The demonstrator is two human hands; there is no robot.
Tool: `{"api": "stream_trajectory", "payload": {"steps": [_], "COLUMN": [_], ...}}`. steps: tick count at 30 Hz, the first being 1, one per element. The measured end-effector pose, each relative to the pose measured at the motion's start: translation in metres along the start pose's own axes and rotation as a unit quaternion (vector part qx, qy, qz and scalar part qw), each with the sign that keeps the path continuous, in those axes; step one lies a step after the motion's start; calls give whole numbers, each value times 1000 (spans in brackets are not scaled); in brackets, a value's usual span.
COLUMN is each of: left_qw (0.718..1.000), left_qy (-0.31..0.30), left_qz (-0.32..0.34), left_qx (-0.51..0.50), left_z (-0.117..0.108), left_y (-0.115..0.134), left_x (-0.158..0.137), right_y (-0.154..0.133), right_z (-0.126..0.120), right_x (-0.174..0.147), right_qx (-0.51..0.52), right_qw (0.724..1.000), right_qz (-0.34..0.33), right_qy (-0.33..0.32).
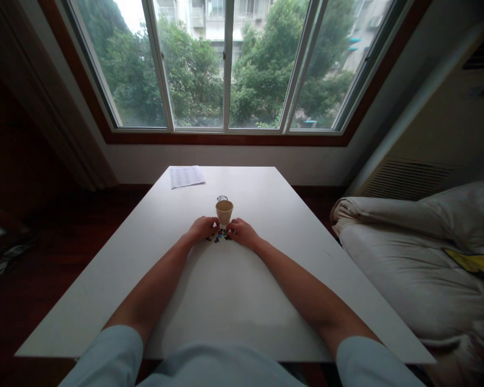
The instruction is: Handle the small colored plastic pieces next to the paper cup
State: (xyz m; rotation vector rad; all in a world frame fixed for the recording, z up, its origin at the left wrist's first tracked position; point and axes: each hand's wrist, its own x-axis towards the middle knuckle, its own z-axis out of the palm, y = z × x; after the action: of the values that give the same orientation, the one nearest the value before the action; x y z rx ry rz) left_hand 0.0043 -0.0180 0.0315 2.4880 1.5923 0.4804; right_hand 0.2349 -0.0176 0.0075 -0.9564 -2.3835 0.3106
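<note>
Cup (225,214) upright on table (234,301); coloured bits (221,234) scattered just before it; left hand (204,228) and right hand (243,233) curled either side; cannot tell whether either grip pinches anything.

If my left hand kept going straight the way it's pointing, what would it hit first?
Probably the cup: your left hand points inward at its lower side, though depth is unclear and it might brush the small pieces first.
</note>
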Motion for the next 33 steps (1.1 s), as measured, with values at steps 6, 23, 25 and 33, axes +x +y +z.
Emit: {"api": "stream_trajectory", "payload": {"steps": [6, 23, 25, 33], "left_qw": [1000, 1000, 1000, 999], "left_qy": [14, -21, -19, -35], "left_qz": [-4, 20, 20, 25], "left_qx": [9, -11, -6, -32], "left_z": [2, -6, -5, -9], "left_y": [-4, -9, -9, -1], "left_x": [2, 0, 1, 0], "right_y": [-2, -4, -5, -4], "right_z": [-3, -4, -5, -5], "right_x": [1, 3, 2, 2], "right_qx": [-2, 146, 150, 149], "right_qw": [1000, 970, 968, 966], "right_qz": [3, 106, 106, 101], "right_qy": [22, 164, 170, 183]}}
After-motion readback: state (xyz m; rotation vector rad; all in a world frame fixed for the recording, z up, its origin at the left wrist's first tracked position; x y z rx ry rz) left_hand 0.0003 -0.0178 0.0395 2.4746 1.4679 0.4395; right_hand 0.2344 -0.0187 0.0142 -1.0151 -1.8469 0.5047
